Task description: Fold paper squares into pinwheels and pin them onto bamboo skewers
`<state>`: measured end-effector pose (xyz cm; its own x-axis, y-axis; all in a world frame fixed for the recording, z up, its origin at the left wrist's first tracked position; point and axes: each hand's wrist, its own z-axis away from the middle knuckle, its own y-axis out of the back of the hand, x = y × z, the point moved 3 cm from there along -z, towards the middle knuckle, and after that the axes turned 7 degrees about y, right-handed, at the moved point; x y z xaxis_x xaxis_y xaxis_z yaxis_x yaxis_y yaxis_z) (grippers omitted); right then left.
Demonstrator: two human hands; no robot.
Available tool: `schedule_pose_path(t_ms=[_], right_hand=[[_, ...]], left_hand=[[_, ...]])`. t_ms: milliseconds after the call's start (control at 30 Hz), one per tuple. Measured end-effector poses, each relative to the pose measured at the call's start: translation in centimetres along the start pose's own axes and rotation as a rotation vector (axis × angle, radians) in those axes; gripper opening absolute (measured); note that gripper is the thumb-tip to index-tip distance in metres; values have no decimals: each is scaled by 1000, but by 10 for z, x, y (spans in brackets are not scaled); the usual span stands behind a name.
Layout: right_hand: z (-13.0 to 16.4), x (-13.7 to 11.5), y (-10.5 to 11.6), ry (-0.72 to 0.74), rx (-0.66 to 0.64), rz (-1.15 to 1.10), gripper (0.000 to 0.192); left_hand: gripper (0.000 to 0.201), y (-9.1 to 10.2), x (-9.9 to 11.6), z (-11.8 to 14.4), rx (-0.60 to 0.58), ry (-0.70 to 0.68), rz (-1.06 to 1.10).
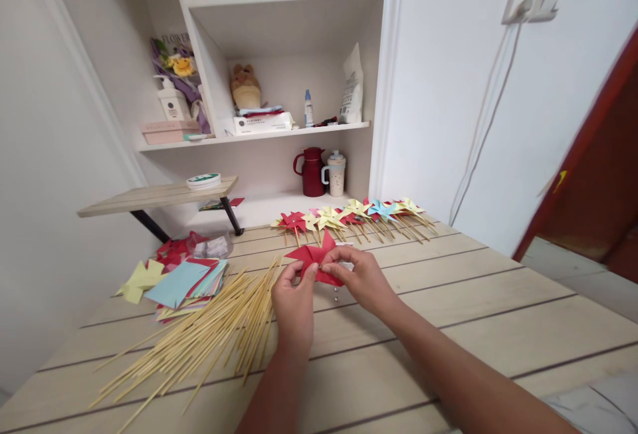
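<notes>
From where I stood, the left hand [293,294] and the right hand [361,276] pinched one red pinwheel of folded paper [323,246], each with a narrow grip near its centre. It was above the table of pale wooden planks [448,308]. Many thin, yellowish wooden sticks [209,327] lay near the left hand; beyond lay colourful paper pinwheels on sticks [331,218].

To the right of the right hand [355,276], bare table [473,318] leaves a wide way through; the stretch just nearer than both hands is open too. Left of the left hand [294,298], sticks [199,334] obstruct, fanning close to its outer side, papers [182,282] behind them. A red pinwheel [314,254] fills the gap between the hands. Beyond them, a pinwheel row [331,217] bars the jug [314,173].
</notes>
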<state>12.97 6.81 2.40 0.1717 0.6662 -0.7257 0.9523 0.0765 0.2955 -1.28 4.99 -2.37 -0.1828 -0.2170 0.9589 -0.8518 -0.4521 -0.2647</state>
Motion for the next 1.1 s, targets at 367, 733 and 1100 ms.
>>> schedule_pose_path(t_ms=[367,733,1100], right_hand=[[0,1,0,-28,-18,-18,15],[2,2,-1,-105,13,-102,13],[2,-1,0,-90,-35,-134,15]], left_hand=[[32,-1,1,1,-37,114,100],[28,-5,10,6,-185,120,172],[29,-3,6,4,-131,185,208]])
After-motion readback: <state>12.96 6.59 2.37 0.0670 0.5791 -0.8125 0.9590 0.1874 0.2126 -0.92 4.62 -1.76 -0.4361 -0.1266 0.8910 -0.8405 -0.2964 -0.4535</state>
